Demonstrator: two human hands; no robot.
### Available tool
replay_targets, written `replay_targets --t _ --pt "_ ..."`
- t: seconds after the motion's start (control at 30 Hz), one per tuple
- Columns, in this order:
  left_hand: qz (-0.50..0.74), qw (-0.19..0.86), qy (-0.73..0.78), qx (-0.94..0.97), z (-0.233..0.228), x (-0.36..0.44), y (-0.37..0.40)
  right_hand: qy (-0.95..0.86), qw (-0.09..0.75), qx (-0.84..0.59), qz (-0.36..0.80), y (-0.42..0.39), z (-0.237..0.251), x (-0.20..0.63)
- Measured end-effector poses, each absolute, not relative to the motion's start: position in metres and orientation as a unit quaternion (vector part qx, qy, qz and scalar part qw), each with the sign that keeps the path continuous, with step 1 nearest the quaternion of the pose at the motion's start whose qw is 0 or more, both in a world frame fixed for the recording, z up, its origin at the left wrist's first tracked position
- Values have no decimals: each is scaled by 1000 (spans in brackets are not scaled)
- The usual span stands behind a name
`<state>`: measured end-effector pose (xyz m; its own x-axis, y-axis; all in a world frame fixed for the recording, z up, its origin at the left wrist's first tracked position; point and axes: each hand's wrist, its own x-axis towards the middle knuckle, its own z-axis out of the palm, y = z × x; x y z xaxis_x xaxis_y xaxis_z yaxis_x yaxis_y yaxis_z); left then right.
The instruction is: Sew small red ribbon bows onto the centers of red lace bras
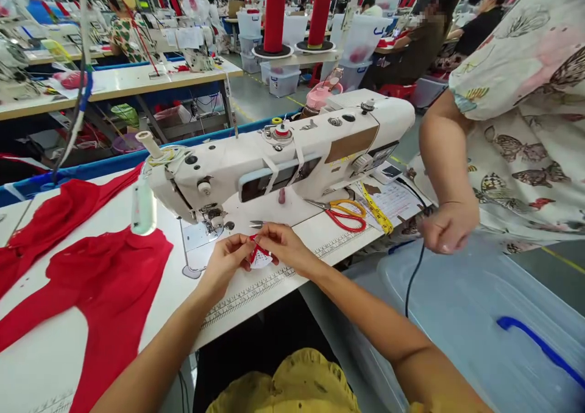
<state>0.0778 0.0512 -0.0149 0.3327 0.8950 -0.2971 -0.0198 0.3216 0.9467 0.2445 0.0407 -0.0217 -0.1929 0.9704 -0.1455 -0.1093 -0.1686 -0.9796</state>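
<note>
In front of the sewing machine (219,172), my left hand (225,259) pinches the left edge of a small white piece with red strips (261,259). The fingers of my right hand (286,247) close on its right upper side. My fingertips cover part of the piece, which is held just over the table's front edge. A pointed metal blade tip (256,223) shows just behind my right fingers; the rest of that tool is hidden, and I cannot tell whether my hand holds it. Red fabric pieces (114,261) lie spread on the table to the left.
Scissors with red and yellow handles (345,215), a yellow tape measure (377,211) and a printed sheet (400,203) lie to the right. A person's hand (450,227) hangs over there near a black cable (414,279). A plastic bin (457,297) stands beside the table.
</note>
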Motion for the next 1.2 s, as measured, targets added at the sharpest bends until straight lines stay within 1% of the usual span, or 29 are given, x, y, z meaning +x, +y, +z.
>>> replay_targets --t 0.1,0.3,0.47,0.6,0.7,0.8,0.9,0.97,1.03,1.1,1.13,1.17,1.2 --pt "339 667 457 481 -14 78 51 -467 435 -464 615 43 -22 245" --pt "333 664 465 481 -14 78 52 -448 499 -451 589 39 -27 243" --pt "338 652 462 497 -16 78 52 -461 513 -448 569 36 -31 240" --pt "328 660 460 495 -13 76 52 -465 509 -461 559 36 -31 242" --pt "328 661 460 494 -12 78 52 -483 483 -476 553 35 -30 242" --pt "335 654 457 502 -12 82 47 -524 447 -499 525 31 -28 239" --pt "346 634 457 519 -5 75 39 -529 445 -521 501 28 -28 236" --pt "348 580 472 565 6 54 33 -506 447 -541 501 29 -28 241" --pt "325 441 517 658 21 20 30 -502 446 -577 466 33 -27 253" --pt "303 277 607 681 35 -25 35 -532 446 -623 361 41 -24 271" --pt "298 181 656 669 40 -48 42 -552 441 -648 284 45 -22 280" --pt "282 104 691 657 43 -69 52 -577 417 -673 201 48 -20 288" --pt "247 48 713 654 43 -88 63 -592 395 -693 116 49 -18 294"
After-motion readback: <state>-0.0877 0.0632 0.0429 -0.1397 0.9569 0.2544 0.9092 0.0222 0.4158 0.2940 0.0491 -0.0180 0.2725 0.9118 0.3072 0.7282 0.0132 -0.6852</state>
